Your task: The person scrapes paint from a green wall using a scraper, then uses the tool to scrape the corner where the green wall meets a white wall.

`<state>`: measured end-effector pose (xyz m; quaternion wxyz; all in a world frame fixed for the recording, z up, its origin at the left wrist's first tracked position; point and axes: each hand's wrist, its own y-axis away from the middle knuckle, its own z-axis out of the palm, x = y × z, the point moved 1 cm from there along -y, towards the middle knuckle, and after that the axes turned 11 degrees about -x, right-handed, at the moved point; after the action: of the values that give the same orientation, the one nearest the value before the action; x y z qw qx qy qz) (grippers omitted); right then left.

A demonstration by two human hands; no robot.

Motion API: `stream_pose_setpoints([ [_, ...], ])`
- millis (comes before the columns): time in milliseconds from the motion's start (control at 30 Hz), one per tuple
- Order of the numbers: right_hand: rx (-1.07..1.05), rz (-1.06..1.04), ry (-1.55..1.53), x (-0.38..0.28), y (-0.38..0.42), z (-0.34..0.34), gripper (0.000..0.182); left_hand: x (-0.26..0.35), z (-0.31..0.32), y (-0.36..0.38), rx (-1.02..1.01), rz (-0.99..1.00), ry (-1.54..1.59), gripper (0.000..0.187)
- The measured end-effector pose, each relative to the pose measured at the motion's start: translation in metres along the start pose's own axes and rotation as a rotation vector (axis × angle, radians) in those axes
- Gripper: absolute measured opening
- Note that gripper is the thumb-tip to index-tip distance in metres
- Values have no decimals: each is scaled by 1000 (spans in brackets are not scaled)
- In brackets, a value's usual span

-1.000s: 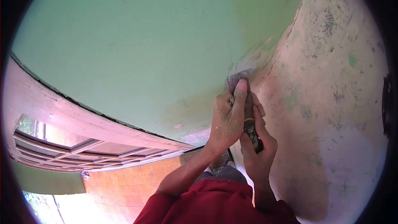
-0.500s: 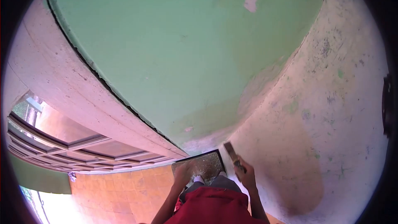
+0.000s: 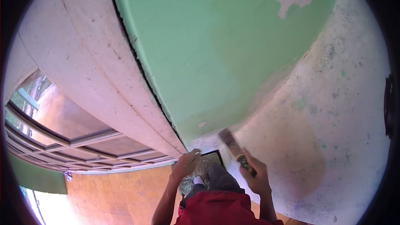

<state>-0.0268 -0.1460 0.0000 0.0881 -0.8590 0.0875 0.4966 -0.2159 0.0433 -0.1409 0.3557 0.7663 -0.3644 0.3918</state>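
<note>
The right hand point(image 3: 255, 175) grips a brush point(image 3: 232, 146) near the green wall point(image 3: 216, 50). The left hand point(image 3: 185, 166) grips a tray point(image 3: 208, 162).

Green wall point(image 3: 216, 50) and scraped wall point(image 3: 333, 112) close the corner; leftward open.

Right hand point(image 3: 255, 176) grips a flat-bladed scraper point(image 3: 234, 148) at lower centre, blade against the green painted wall point(image 3: 216, 50). Left hand point(image 3: 184, 167) holds a dark debris-filled tray point(image 3: 204, 164) just left. Orange tiled floor point(image 3: 121, 196) lower left.
</note>
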Motion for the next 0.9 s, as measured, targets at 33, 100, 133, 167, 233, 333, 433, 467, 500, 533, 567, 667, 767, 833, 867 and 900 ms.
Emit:
stream_pose_setpoints([
  [33, 112, -81, -4, 1, 0, -7, 61, 30, -3, -6, -64, 69, 182, 30],
  [100, 297, -6, -194, 0, -6, -17, 66, 81, -1, -19, -206, 78, 408, 41],
  [133, 301, -9, -197, -2, -15, -21, 66, 99, 1, -29, -313, 151, 569, 46],
  [167, 382, -31, -301, -5, -27, -25, 65, 115, 4, -38, -419, 219, 728, 51],
  [233, 459, -77, -409, -8, -42, -33, 65, 149, 6, -54, -377, 327, 743, 52],
  [333, 416, -195, -492, -15, -56, -48, 63, 209, -13, -66, -242, 432, 733, 54],
  [433, 423, -152, -486, -18, -55, -59, 64, 255, -15, -71, -79, 430, 643, 54],
  [467, 411, -174, -450, -15, -55, -63, 64, 264, -14, -78, 21, 452, 595, 53],
  [500, 392, -194, -413, -12, -55, -66, 63, 268, -12, -87, 19, 450, 589, 53],
  [533, 357, -175, -463, -8, -55, -67, 62, 268, -9, -95, 112, 459, 553, 55],
  [567, 357, -169, -474, -6, -54, -67, 62, 269, -7, -101, 204, 468, 514, 57],
  [667, 350, -188, -418, -8, -60, -73, 61, 287, -6, -113, 191, 550, 541, 54],
  [767, 363, -215, -222, -17, -63, -81, 58, 289, -2, -128, 279, 633, 540, 51],
  [833, 396, -220, -163, -24, -63, -83, 58, 297, 1, -121, 282, 582, 603, 52],
  [867, 390, -218, -170, -22, -62, -81, 58, 298, 3, -117, 279, 529, 665, 52],
  [900, 408, -246, -131, -19, -59, -78, 58, 294, 5, -117, 279, 526, 660, 52],
])
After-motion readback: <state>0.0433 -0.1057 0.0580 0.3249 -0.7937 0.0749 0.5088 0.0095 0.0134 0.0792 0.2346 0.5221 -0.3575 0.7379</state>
